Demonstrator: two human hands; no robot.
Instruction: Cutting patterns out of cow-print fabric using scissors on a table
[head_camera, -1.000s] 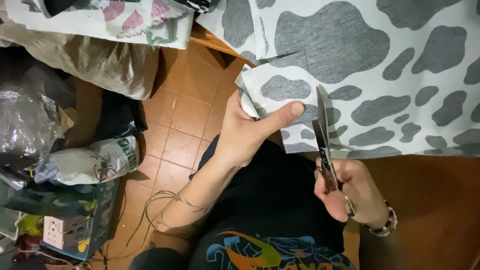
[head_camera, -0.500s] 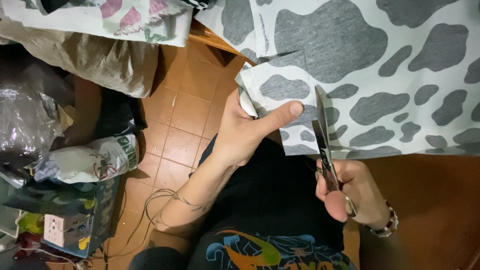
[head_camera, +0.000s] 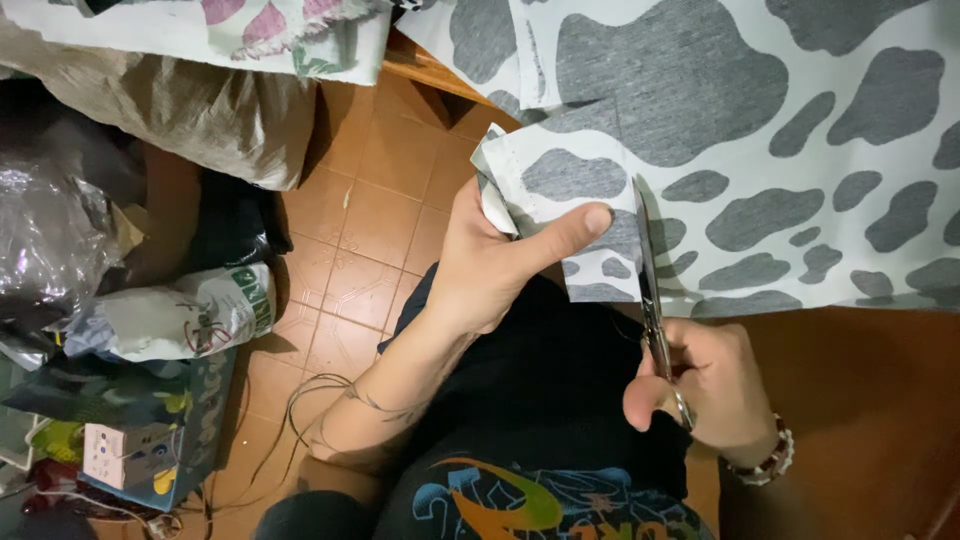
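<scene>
Our right hand grips scissors, blades pointing away into the cloth on the table's edge; our left hand pinches the strip just left of them.

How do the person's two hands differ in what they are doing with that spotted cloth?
The left hand pinches the folded edge of the cow-print fabric, thumb stretched across it; the right hand touches no fabric and grips the scissors by the handles. The left hand is bare at the wrist; the right hand wears a beaded bracelet. Both work at the same fabric edge.
</scene>
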